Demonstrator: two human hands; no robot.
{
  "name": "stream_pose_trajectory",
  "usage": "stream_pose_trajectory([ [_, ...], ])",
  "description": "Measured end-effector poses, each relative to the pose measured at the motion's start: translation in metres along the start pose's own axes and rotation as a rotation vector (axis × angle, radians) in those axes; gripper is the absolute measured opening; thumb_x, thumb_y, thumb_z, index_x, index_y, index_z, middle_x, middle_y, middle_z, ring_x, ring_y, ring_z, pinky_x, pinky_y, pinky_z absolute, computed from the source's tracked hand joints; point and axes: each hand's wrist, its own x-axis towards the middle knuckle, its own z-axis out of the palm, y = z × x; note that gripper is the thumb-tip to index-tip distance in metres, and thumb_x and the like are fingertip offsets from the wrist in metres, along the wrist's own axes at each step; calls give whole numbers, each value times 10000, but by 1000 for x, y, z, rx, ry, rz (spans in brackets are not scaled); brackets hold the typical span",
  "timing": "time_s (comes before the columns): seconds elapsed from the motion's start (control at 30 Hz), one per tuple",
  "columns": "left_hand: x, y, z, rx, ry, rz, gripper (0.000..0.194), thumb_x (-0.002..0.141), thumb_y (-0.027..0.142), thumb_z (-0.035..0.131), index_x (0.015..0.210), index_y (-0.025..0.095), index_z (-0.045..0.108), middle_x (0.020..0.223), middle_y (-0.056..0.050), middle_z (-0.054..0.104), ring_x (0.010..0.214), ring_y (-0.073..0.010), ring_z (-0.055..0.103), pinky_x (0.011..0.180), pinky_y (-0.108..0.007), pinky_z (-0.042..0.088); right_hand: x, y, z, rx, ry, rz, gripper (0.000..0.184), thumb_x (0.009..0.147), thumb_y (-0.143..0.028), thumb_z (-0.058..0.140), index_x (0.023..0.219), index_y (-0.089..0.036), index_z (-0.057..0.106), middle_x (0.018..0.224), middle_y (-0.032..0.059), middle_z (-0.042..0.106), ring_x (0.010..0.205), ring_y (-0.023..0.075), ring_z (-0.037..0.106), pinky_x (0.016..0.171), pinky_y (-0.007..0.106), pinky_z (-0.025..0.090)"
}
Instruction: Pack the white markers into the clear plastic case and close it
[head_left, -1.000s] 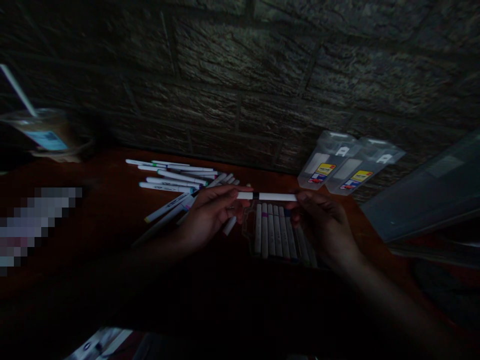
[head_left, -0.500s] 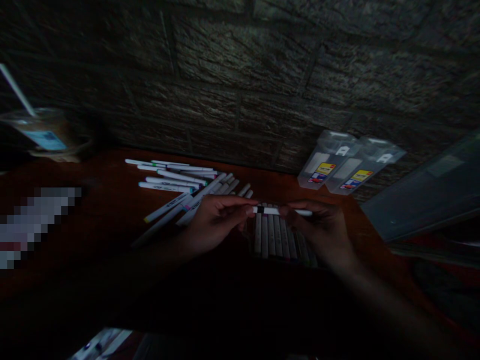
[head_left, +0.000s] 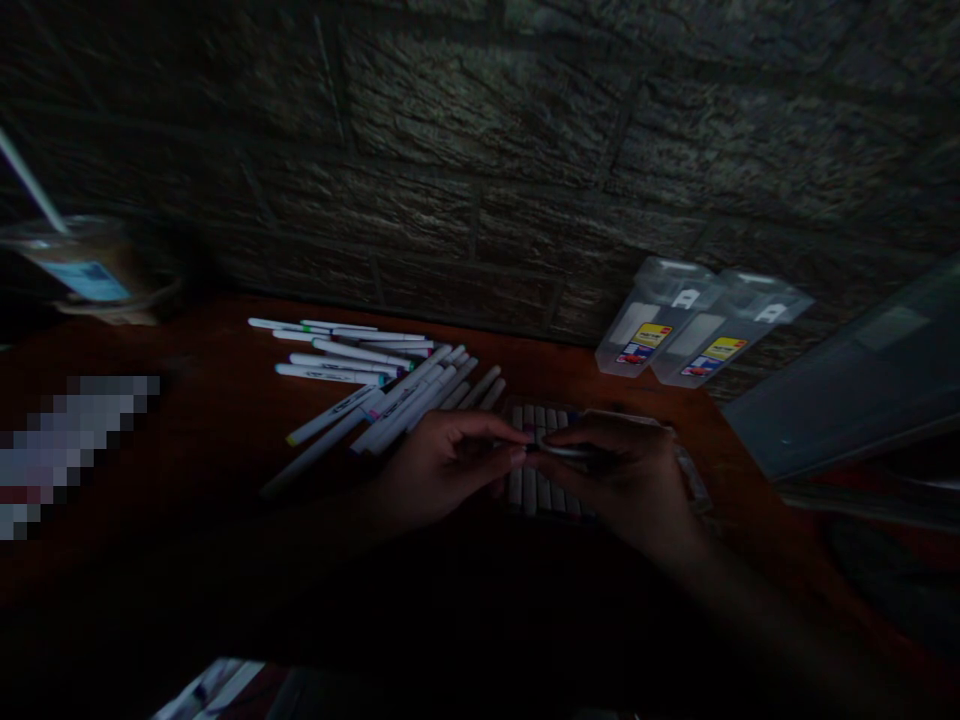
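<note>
A white marker (head_left: 568,452) lies crosswise between my two hands, its dark-banded left end pinched by the fingertips of my left hand (head_left: 454,462). Around its right part the thumb and fingers of my right hand (head_left: 626,470) are closed. Just below them is a clear case (head_left: 694,478) holding a row of white markers (head_left: 529,490), partly hidden by both hands. Left of the case, a loose pile of white markers (head_left: 409,400) with coloured ends spreads over the table.
Two clear plastic boxes (head_left: 637,330) with yellow and blue labels stand against the brick wall (head_left: 480,150) on the right. At the far left a plastic cup (head_left: 90,265) with a straw sits on the wooden table (head_left: 217,390). The scene is very dark.
Both hands have moved down a little with the marker, closer to the row in the case. The right hand has shifted slightly left, uncovering the case's right edge.
</note>
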Motion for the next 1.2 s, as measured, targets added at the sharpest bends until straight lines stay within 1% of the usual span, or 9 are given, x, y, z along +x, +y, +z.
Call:
stream_pose_trajectory([
  [0.1,0,0,1,-36,-4,-9,160,894,242,740,1010,136,770,702,-16,714,574,-105,642,543,-190,494,0,-1,1,26,-12,19,85,790,-178,877,824,-193,801,712,7,781,578,133,693,546,233,525],
  [0.2,2,1,0,-57,15,-9,153,905,253,734,999,139,771,666,-8,700,562,-104,632,540,-192,487,1,-2,2,130,-19,98,84,790,-173,870,835,-212,810,749,5,805,621,143,731,576,225,563],
  [0.4,8,8,-7,-155,108,-1,111,911,237,719,955,143,758,674,0,696,563,-109,636,552,-213,509,5,-2,1,273,35,250,114,797,-184,839,868,-273,837,829,-2,838,710,181,785,659,272,631],
  [0.53,11,5,-14,-209,166,-1,147,925,297,717,955,158,757,739,-17,700,580,-115,626,522,-219,481,8,1,-1,344,63,317,153,781,-194,842,892,-299,851,850,-5,843,722,174,783,673,274,630],
  [0.6,12,0,-17,-234,197,-4,158,925,324,720,959,174,759,760,-19,695,587,-118,621,502,-218,461,8,1,-2,381,64,345,157,783,-196,838,903,-295,855,832,-1,840,679,153,759,634,256,614],
  [0.73,14,-3,-20,-324,252,-11,132,892,308,755,915,179,767,753,-16,677,612,-112,607,541,-219,470,9,0,-3,518,56,429,118,804,-241,836,916,-274,855,692,-12,791,465,89,615,429,193,508],
  [0.83,16,-1,-20,-363,301,-23,118,867,290,769,885,173,769,743,-18,666,628,-114,594,561,-227,471,10,0,-4,638,46,480,101,825,-301,839,910,-246,849,694,1,782,463,92,618,416,192,519],
  [1.03,15,-1,-23,-217,318,50,115,895,302,729,933,202,771,740,-20,661,635,-140,591,597,-273,475,11,1,-5,797,-2,562,174,842,-373,832,854,-200,813,800,66,820,578,150,728,508,240,607],
  [1.2,14,-2,-23,-157,309,56,136,901,285,712,982,194,772,737,-23,674,650,-146,608,630,-281,485,12,3,-5,771,23,581,212,806,-374,849,891,-186,803,818,82,822,608,169,741,548,273,633],
])
